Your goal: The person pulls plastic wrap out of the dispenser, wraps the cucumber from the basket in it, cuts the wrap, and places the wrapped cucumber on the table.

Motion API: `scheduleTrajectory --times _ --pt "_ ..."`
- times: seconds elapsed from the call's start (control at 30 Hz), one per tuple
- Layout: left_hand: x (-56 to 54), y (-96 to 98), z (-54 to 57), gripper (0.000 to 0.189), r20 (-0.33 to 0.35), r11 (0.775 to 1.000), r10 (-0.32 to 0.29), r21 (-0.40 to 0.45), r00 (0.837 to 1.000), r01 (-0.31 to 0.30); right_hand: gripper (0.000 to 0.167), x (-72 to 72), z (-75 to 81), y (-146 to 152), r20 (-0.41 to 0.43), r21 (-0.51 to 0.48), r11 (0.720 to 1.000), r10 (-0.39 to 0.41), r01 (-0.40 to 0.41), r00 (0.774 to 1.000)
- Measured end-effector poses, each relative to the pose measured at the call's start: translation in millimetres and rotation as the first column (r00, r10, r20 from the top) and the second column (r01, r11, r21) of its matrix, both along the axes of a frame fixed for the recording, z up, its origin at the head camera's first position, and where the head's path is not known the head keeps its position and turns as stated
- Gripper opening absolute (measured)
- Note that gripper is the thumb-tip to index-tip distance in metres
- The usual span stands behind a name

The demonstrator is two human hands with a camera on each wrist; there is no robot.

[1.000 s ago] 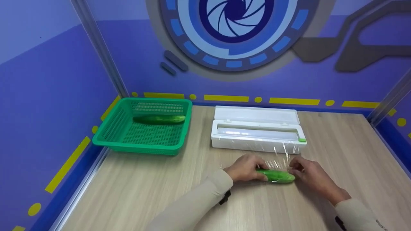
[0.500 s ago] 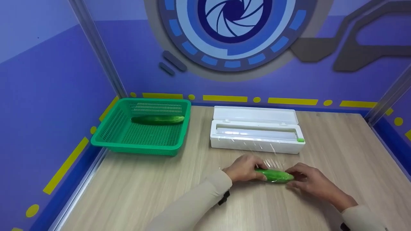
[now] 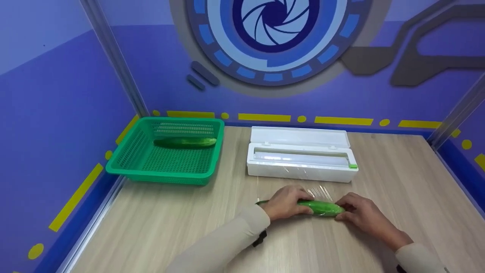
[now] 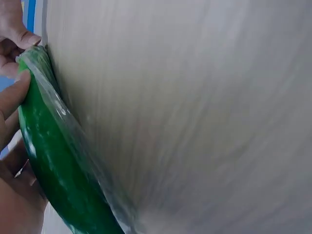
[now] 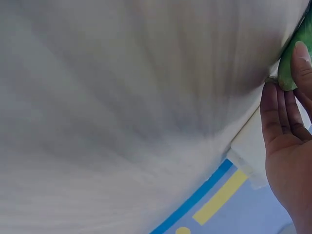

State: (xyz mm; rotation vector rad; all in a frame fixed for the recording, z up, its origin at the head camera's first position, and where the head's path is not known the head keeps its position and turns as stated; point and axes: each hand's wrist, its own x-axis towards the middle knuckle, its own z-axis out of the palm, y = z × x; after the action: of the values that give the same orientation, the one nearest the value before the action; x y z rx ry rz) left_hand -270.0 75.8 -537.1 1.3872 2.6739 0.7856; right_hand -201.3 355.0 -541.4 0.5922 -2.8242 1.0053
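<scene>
A green cucumber [image 3: 322, 208] lies across the front of the table in the head view, with clear cling film [image 3: 320, 193] around it and running back to the box. My left hand [image 3: 284, 203] grips its middle from above, covering that part. At the cucumber's right tip, my right hand [image 3: 360, 212] pinches the film-covered end between thumb and fingers. The left wrist view shows the film [image 4: 61, 109] folded along one side of the cucumber [image 4: 63, 170]. In the right wrist view, the thumb lies on the cucumber [image 5: 297, 58] and the fingertips [image 5: 269, 90] reach its tip.
Behind the hands stands a white cling film box [image 3: 299, 172], lid raised, with the roll [image 3: 301, 158] inside and a green slider [image 3: 353, 166] at its right end. A green basket [image 3: 159, 175] at the left holds another cucumber [image 3: 185, 142]. Blue walls border the table.
My right hand has gone from the film behind the cucumber's right end to the tip itself, thumb and fingers closing there. My left hand keeps its grip; the cucumber's left end now shows beside it.
</scene>
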Motion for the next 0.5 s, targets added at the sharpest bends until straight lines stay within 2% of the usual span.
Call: scheduleTrajectory --times 0.13,0.33,0.5 --pt "2.2 -4.5 2.4 0.037 -0.053 0.999 0.034 -0.008 0.998 -0.035 0.024 -2.8 4.6 -2 0.055 0.022 1.0 -0.006 0.005 0.998" --pt "6.0 -18.6 12.0 0.035 -0.022 0.996 0.093 0.013 0.995 -0.093 0.025 -2.1 5.9 -1 0.084 0.046 0.999 -0.014 0.01 0.996" --pt "9.4 -34.2 17.4 0.031 -0.023 0.99 0.126 0.059 0.992 -0.125 0.025 -0.8 5.7 0 0.098 0.059 0.998 -0.021 0.015 0.995"
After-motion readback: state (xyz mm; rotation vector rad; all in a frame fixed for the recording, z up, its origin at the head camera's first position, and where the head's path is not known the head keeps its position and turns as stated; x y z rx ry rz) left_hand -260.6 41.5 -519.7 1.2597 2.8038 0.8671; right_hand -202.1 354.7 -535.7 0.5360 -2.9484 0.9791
